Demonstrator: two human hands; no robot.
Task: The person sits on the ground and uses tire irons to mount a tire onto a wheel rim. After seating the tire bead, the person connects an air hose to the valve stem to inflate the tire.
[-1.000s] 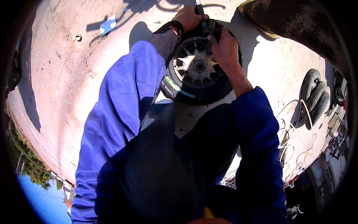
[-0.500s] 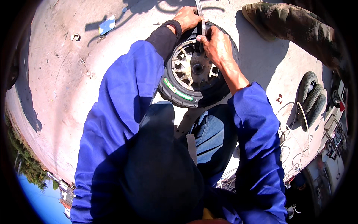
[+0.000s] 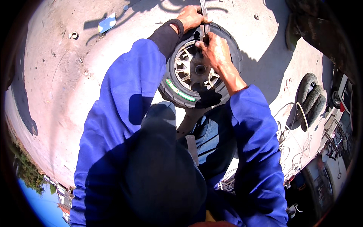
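Observation:
A black motorcycle wheel (image 3: pixel 179 96) with a green tyre label lies flat on the ground in front of my knees. A long flat metal lever (image 3: pixel 203 9) stands at the top of its rim. My left hand (image 3: pixel 191 17) is closed on this lever, beyond the tyre. My right hand (image 3: pixel 213 49) is closed on a shorter metal bar (image 3: pixel 202 32) beside it at the rim, thumb over the spokes; the exact grip is partly hidden. Another flat metal bar (image 3: pixel 192 149) rests by my thighs.
Another person's leg and boot (image 3: pixel 293 32) are at the upper right. Stacked loose tyres (image 3: pixel 314 106) and tangled white hose (image 3: pixel 298 132) lie to the right, with machinery (image 3: pixel 336 143) beyond. A blue-white flat scrap (image 3: pixel 106 24) lies at upper left.
The other person's boot has moved right, away from the wheel. My right hand has shifted slightly down and left from where it was a second ago, and more sunlight falls on it.

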